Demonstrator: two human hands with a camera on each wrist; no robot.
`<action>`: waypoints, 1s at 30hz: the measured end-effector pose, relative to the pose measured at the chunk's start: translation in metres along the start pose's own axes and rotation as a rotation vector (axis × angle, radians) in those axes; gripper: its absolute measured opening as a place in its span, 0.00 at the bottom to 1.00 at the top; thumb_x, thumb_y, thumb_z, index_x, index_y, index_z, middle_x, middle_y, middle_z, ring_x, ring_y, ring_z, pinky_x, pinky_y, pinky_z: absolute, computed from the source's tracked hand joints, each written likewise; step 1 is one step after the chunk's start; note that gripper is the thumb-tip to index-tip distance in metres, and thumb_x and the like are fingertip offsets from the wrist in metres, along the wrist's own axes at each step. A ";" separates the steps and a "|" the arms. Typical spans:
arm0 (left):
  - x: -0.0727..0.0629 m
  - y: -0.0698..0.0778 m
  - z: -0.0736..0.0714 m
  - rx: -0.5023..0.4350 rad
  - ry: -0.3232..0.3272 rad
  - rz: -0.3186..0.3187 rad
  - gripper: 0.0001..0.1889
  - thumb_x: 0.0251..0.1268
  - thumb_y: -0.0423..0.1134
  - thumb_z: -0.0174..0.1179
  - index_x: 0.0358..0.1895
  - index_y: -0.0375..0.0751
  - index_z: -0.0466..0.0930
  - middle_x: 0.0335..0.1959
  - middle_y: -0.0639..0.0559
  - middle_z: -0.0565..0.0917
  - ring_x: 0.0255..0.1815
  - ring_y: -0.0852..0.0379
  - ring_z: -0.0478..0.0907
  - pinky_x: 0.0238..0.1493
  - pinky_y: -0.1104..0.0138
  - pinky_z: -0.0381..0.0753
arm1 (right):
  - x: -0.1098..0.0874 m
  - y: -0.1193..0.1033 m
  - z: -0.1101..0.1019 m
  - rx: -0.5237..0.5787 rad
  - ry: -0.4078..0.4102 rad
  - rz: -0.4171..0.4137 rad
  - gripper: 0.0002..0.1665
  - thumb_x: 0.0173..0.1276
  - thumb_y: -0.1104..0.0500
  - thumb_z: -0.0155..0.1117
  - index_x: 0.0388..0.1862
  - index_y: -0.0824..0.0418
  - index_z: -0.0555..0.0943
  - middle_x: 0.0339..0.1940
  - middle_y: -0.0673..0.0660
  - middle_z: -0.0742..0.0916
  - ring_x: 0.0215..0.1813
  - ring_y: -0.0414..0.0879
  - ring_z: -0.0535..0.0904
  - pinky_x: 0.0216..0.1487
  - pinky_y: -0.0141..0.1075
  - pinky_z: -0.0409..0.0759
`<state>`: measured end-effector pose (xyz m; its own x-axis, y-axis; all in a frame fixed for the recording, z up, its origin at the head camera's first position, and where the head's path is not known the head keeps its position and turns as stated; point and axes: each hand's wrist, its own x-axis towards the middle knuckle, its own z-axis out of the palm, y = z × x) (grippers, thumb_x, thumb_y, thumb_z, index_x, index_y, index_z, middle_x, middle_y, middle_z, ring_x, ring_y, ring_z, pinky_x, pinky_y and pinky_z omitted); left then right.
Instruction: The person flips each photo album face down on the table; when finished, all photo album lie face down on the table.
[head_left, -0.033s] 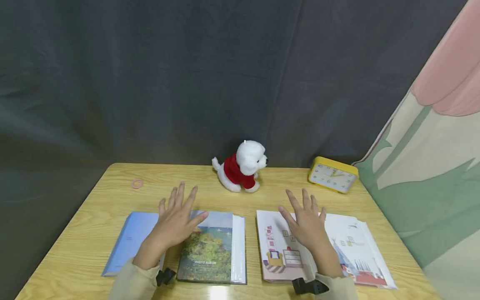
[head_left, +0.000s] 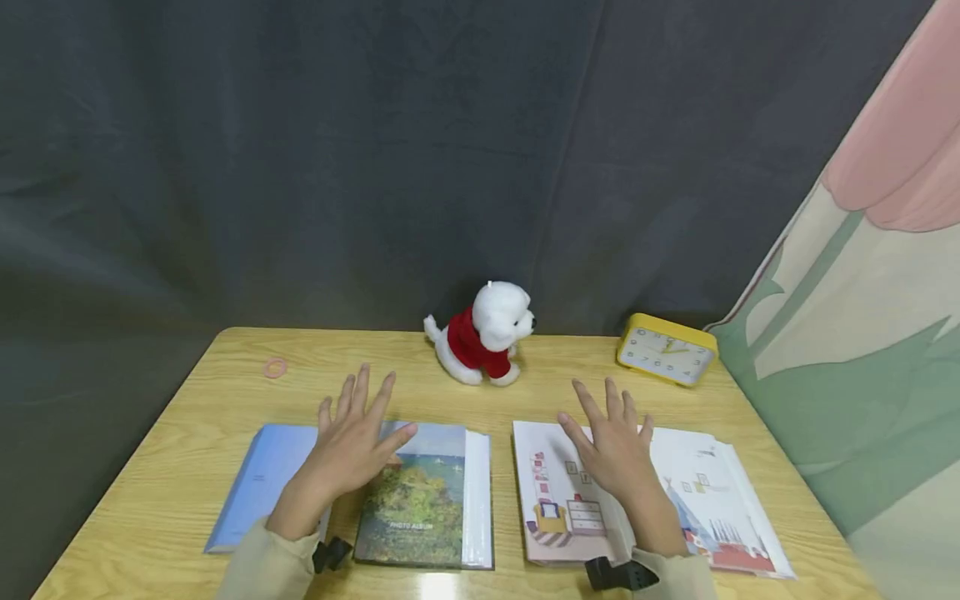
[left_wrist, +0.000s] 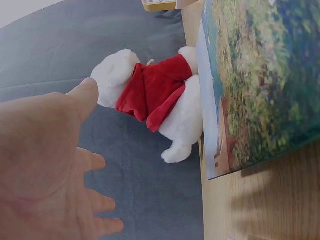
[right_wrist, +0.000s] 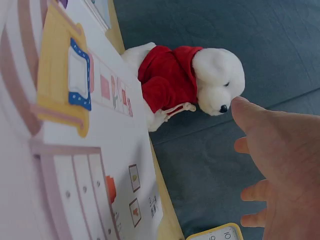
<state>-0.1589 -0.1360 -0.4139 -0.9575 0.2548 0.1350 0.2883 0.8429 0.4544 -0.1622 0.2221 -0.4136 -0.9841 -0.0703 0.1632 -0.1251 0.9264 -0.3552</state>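
Fingers spread, my left hand (head_left: pixel 348 450) hovers over the gap between a blue book (head_left: pixel 251 483) and a photo album (head_left: pixel 416 508) with a painted landscape cover, holding nothing. My right hand (head_left: pixel 618 454), also with fingers spread and holding nothing, is above white illustrated covers or pages: one with drawn furniture (head_left: pixel 573 508), the other with a blue tent (head_left: pixel 697 517). The forearm hides where these two meet, so I cannot tell whether they are one book. Both wrist views show the palms held above the tabletop, apart from the books.
A white plush dog (head_left: pixel 498 321) in a red top sits at the back middle of the wooden table (head_left: pixel 187 400). Back right leans a yellow clock (head_left: pixel 667 350); a small pink ring (head_left: pixel 275 367) lies back left. Dark cloth (head_left: pixel 337 167) hangs behind, a patterned curtain (head_left: pixel 862 333) at right.
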 end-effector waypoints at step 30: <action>0.018 0.080 0.034 -0.043 -0.134 0.106 0.46 0.69 0.62 0.55 0.81 0.43 0.45 0.80 0.35 0.43 0.78 0.33 0.40 0.67 0.30 0.48 | -0.015 0.047 -0.032 0.068 0.046 0.034 0.38 0.79 0.39 0.45 0.78 0.58 0.60 0.76 0.78 0.54 0.74 0.78 0.47 0.65 0.75 0.44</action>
<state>-0.1534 -0.0477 -0.4055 -0.9122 0.4044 0.0668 0.3844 0.7877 0.4814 -0.1497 0.2783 -0.4035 -0.9812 -0.0204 0.1917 -0.1012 0.9006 -0.4226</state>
